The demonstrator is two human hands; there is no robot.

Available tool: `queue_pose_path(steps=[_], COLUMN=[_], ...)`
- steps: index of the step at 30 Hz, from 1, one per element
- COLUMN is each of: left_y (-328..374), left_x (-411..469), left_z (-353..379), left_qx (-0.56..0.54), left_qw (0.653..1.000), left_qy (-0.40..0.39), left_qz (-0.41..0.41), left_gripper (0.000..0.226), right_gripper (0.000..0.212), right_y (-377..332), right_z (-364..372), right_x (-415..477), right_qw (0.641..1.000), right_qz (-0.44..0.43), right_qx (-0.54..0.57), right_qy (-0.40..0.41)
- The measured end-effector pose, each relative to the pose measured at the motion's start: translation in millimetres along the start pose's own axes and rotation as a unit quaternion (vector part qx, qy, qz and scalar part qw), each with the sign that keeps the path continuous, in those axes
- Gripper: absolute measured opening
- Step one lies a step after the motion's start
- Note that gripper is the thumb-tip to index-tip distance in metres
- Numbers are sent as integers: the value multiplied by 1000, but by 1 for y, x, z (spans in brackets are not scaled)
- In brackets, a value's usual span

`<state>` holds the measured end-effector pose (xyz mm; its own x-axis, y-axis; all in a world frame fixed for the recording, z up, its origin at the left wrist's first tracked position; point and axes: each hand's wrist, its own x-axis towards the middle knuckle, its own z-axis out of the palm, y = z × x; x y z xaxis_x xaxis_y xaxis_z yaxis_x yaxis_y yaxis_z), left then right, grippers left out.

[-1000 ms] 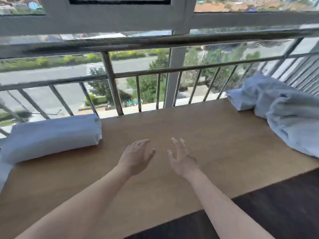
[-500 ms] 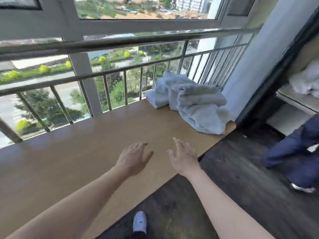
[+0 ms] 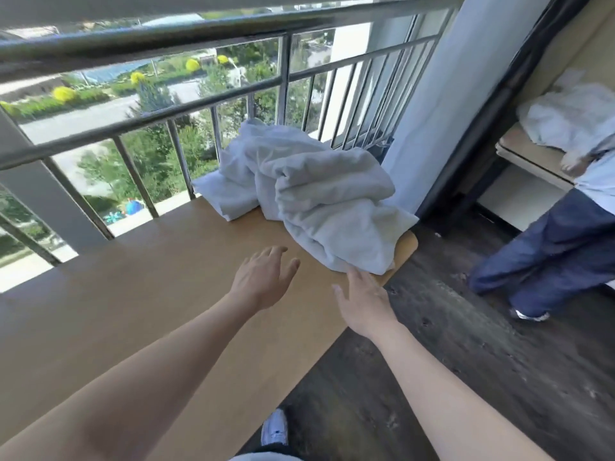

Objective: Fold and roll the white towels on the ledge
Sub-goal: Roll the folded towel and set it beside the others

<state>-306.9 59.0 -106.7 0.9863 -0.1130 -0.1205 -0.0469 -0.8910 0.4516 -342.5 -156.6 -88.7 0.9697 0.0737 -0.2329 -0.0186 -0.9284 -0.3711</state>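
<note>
A crumpled heap of white towels [image 3: 319, 201] lies at the right end of the wooden ledge [image 3: 139, 294], against the railing. My left hand [image 3: 263, 277] hovers open above the ledge just left of the heap's near corner, holding nothing. My right hand [image 3: 364, 296] is open too, fingers stretched out, with its fingertips at the heap's lowest fold near the ledge's rounded end. Whether they touch the cloth is unclear.
A metal railing [image 3: 199, 104] runs along the far side of the ledge. A pale column [image 3: 429, 104] stands right of the towels. Another person in blue trousers [image 3: 545, 254] stands on the dark floor at right, beside a shelf holding white cloth [image 3: 565, 118].
The view has swung right, from the rolled towel at the left end to the crumpled heap. Both hands have moved toward the heap, the right one reaching its near edge.
</note>
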Motion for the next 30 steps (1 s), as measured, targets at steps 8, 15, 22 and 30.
queue_pose_path(steps=[8,15,22,30], left_y=[30,51,62,45], left_x=[95,175,249,267], left_z=[-27,-34,-22,-7], left_qx=[-17,11,184,189], left_qw=[994,974,960,942], left_qy=[111,223,175,216], left_qz=[12,-29,-114,-176], left_gripper=[55,66,87,74], right_gripper=[59,58,71,55], right_y=[12,37,72,89], right_z=[-30,-52,-57,-38], right_x=[96,185,275,322], right_qw=[1000,996,990,979], right_qz=[-17,7,-71,-169], right_qx=[-2,-71,-116,-16], right_qy=[11,56,41,112])
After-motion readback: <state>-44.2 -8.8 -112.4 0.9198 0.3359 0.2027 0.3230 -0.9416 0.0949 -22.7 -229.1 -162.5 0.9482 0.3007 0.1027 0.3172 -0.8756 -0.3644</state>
